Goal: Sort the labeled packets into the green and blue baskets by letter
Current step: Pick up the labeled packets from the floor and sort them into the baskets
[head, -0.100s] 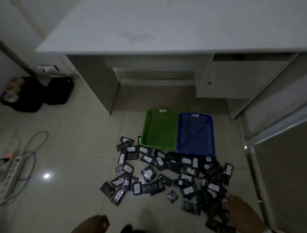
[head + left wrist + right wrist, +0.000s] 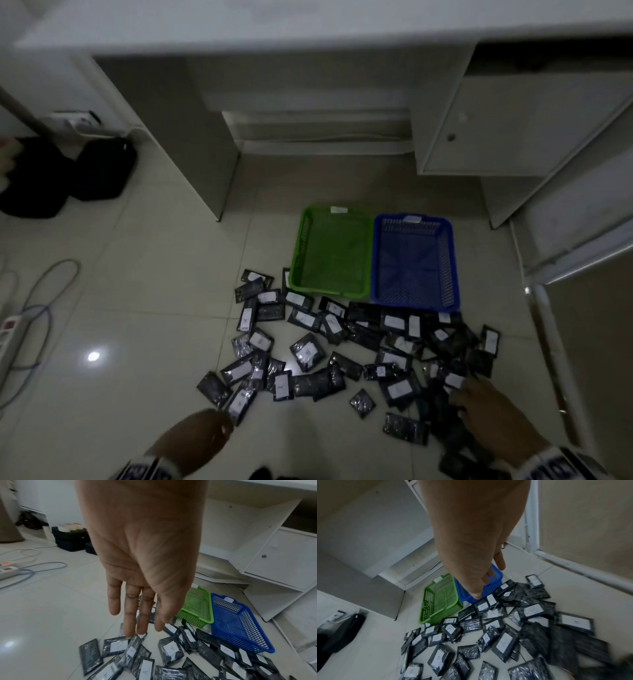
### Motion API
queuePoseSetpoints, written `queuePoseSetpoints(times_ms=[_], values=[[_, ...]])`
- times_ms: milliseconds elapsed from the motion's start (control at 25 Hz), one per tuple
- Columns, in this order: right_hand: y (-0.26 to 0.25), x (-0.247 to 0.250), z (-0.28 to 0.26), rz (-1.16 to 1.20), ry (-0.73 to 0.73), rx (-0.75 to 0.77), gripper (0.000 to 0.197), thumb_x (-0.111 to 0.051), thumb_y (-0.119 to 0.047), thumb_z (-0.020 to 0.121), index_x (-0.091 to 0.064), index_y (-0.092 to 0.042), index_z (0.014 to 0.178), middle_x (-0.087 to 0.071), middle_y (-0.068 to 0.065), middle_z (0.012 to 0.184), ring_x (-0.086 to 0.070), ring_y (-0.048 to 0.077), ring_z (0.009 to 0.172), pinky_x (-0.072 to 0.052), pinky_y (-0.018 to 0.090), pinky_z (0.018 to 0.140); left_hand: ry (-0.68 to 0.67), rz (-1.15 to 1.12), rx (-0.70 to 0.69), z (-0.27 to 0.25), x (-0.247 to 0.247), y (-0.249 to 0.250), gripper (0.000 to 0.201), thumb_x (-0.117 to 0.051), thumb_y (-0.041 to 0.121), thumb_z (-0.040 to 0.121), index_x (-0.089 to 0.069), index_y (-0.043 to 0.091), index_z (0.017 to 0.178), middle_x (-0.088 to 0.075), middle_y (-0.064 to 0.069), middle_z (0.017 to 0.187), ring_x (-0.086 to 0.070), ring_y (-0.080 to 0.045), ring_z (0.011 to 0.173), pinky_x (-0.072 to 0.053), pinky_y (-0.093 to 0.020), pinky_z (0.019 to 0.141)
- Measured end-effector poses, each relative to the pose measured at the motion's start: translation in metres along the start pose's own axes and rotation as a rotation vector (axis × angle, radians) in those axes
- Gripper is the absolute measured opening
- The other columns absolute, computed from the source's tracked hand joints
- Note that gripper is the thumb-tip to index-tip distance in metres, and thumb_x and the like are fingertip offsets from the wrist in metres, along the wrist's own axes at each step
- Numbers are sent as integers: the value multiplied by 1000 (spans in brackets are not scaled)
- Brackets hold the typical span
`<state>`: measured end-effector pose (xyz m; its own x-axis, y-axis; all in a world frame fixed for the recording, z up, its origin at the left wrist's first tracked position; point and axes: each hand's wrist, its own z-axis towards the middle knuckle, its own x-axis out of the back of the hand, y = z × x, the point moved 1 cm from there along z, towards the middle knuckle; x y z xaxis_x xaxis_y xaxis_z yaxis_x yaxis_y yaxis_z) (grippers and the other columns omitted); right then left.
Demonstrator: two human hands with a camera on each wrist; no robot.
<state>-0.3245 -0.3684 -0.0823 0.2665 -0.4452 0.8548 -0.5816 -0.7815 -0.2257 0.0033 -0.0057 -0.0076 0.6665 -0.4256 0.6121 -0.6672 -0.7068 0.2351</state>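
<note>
Dozens of packets (image 2: 308, 351) lie scattered on the tiled floor (image 2: 137, 291), dark and shiny in crinkled wrap, each with a white label; some labels show a hand-written A or B (many lie face down or are too dim to read). They overlap in a loose heap, thickest toward the right, and the nearest ones touch the front walls of two mesh baskets. The green basket (image 2: 330, 293) and the blue basket (image 2: 414, 305) stand side by side, touching, each with a small white tag on its far rim, and both hold nothing.

The left hand (image 2: 145, 574) hangs over the near left edge of the heap with fingers straight and slightly spread, holding nothing. The right hand (image 2: 493, 407) reaches down over the thick right part of the heap with fingers extended; from the head view its fingertips (image 2: 457, 397) are at the packets, though whether they touch I cannot tell.

Behind the baskets rises the white bench (image 2: 308, 27) with its cabinet (image 2: 496, 120) on the right. Bare floor opens to the left, as far as a power strip (image 2: 8, 570) and cables (image 2: 51, 274); a metal-edged panel (image 2: 548, 342) closes in the right side.
</note>
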Motion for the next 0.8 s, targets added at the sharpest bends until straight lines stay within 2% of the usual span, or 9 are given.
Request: queuePoseSetpoints(times_ms=[40, 120, 200, 280, 360, 440, 560, 640, 800], values=[[-20, 5, 19, -23, 37, 26, 25, -80, -24, 61, -69, -31, 82, -65, -3, 92, -67, 18, 80, -54, 25, 63, 21, 43, 26, 22, 0, -6, 29, -37, 42, 94, -58, 33, 112, -58, 6, 117, -57, -12, 110, -42, -20, 90], [-21, -39, 81, -92, 68, 117, 18, -65, -17, 78, -70, -24, 93, -63, -1, 103, -63, 22, 91, -54, 29, 74, 49, 141, -72, 88, -16, -17, 34, -26, 41, 93, -51, 29, 113, -58, 1, 121, -58, -16, 106, -44, -25, 91], [-30, -84, 138, -15, 31, 106, 17, -65, -8, 73, -70, -20, 84, -65, 5, 91, -65, 27, 81, -57, 34, 67, 39, 177, -38, 153, -31, -28, 30, -31, 31, 96, -58, 26, 110, -59, 2, 116, -59, -15, 97, -46, -26, 87], [-42, -113, 192, -9, 57, 178, 16, -61, -7, 73, -69, -17, 84, -63, 8, 87, -65, 32, 80, -57, 37, 65, 99, 145, -82, 213, -34, -37, 26, -39, 22, 94, -61, 23, 108, -59, 3, 112, -59, -15, 101, -47, -26, 87], [-70, -132, 237, 42, 74, 185, 23, -54, -13, 87, -67, -19, 105, -59, 7, 106, -58, 28, 103, -50, 35, 84, 161, 121, -143, 263, -46, -43, 23, -45, 22, 93, -62, 24, 107, -59, 3, 111, -59, -14, 101, -47, -27, 87], [-88, -152, 269, 96, 5, 123, 30, -51, -19, 94, -55, -22, 123, -49, 2, 123, -48, 21, 117, -42, 29, 92, 223, 36, -182, 302, -64, -49, 24, -52, 30, 91, -58, 26, 114, -57, 3, 115, -57, -10, 98, -46, -22, 86], [-111, -177, 299, 249, 18, 42, 38, -58, -31, 91, -47, -23, 126, -45, 3, 129, -51, 21, 115, -46, 32, 92, 193, -38, -323, 345, -86, -48, 73, -73, 41, 75, -36, 31, 137, -36, 5, 138, -47, -13, 117, -45, -27, 96], [-122, -188, 313, 314, 22, -38, 50, -63, -42, 85, -45, -22, 127, -47, 3, 128, -50, 21, 115, -46, 31, 89, 113, 61, -378, 360, -98, -42, 101, -81, 37, 63, -19, 39, 142, -21, 9, 144, -40, -16, 123, -47, -36, 97], [-139, -196, 327, 295, 73, -154, 59, -72, -43, 73, -42, -23, 120, -50, 6, 121, -50, 26, 113, -51, 39, 85, 132, 304, -496, 368, -111, -22, 100, -81, 27, 64, -18, 37, 141, -9, 8, 151, -36, -25, 123, -51, -42, 89]])
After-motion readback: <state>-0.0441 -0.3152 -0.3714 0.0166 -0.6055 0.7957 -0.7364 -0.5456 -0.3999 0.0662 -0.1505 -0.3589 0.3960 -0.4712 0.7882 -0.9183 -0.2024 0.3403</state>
